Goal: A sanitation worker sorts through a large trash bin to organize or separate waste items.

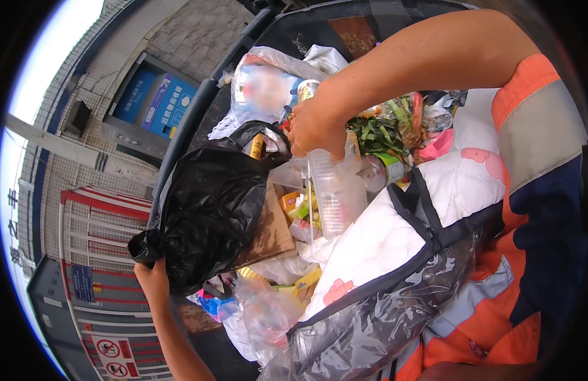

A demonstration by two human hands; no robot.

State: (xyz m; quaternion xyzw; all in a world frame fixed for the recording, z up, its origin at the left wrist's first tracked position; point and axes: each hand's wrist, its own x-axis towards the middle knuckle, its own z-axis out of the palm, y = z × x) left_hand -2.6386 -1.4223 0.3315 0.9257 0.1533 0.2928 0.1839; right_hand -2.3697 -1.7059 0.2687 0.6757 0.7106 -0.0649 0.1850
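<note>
My left hand [152,281] grips the gathered end of a black plastic bag [213,205] at the bin's rim. The bag's mouth sags open towards my right hand, showing a yellow packet [257,146] and crumpled white wrapping inside. My right hand [317,128] is bent down over the refuse beside that mouth, its fingers curled. Below its thumb stands a tilted clear plastic tray [339,200]. A small red thing shows by its fingertips, and whether the hand holds either is hidden. A printed can [307,89] lies just behind the wrist.
The dark bin [198,107] holds wet cardboard [272,228], leafy scraps [377,135] and a clear jar [382,170]. White quilted bedding [370,252] in a dark-edged clear bag lies against my orange clothing. Beyond the rim stand a collection box [151,105] and a red-and-white barrier [108,228].
</note>
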